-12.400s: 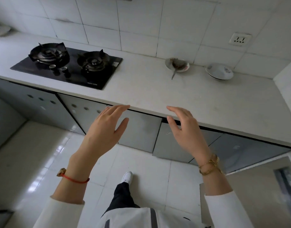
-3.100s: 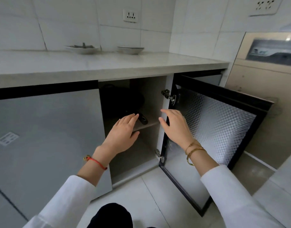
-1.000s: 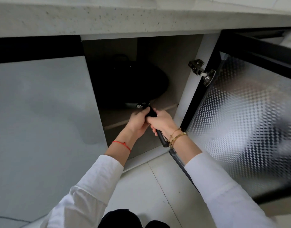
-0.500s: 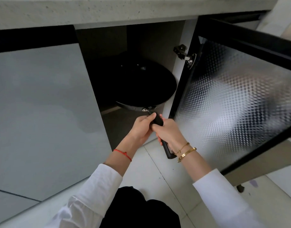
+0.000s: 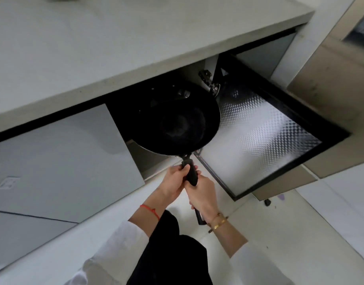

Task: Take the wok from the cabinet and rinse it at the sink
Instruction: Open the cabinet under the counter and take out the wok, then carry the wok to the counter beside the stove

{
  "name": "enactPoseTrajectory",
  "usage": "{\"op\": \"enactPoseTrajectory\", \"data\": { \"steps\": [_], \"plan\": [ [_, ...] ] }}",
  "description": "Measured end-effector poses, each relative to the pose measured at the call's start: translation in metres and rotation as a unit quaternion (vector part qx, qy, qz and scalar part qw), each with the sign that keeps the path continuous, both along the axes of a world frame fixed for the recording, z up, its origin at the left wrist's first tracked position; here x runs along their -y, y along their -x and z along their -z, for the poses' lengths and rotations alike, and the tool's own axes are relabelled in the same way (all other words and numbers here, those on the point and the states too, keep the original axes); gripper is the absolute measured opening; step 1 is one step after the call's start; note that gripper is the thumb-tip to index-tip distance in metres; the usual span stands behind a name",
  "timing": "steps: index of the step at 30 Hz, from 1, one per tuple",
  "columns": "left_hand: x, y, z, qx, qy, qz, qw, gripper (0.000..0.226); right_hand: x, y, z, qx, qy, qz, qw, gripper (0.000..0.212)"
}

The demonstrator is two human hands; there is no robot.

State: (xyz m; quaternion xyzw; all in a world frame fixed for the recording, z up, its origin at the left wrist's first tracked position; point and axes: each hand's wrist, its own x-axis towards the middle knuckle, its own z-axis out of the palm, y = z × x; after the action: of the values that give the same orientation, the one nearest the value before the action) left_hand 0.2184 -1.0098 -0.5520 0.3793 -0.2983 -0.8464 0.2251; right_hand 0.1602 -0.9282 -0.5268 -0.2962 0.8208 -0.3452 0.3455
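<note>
We hold the wok (image 5: 177, 122) at twelve o'clock, its handle (image 5: 191, 173) running toward us, left hand (image 5: 175, 182) and right hand (image 5: 203, 196) both wrapped round it.

Both arms extended forward, white sleeves pushed back. Left hand (image 5: 175, 180) and right hand (image 5: 203, 195) curled tight round one handle (image 5: 191, 174), left ahead (thumbs on top).
</note>
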Motion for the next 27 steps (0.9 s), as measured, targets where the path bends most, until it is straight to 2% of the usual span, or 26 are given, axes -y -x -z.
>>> {"op": "enactPoseTrajectory", "data": {
  "steps": [11, 27],
  "plan": [
    [-0.086, -0.028, -0.118, 0.062, -0.053, 0.049, 0.995, 0.024, -0.087, -0.035, -0.114, 0.001, -0.022, 0.019, 1.000, 0.028],
    [-0.218, -0.055, -0.258, 0.089, -0.081, 0.087, 0.989, 0.028, -0.222, -0.065, -0.268, 0.017, -0.061, 0.042, 0.997, 0.021]
  ]
}}
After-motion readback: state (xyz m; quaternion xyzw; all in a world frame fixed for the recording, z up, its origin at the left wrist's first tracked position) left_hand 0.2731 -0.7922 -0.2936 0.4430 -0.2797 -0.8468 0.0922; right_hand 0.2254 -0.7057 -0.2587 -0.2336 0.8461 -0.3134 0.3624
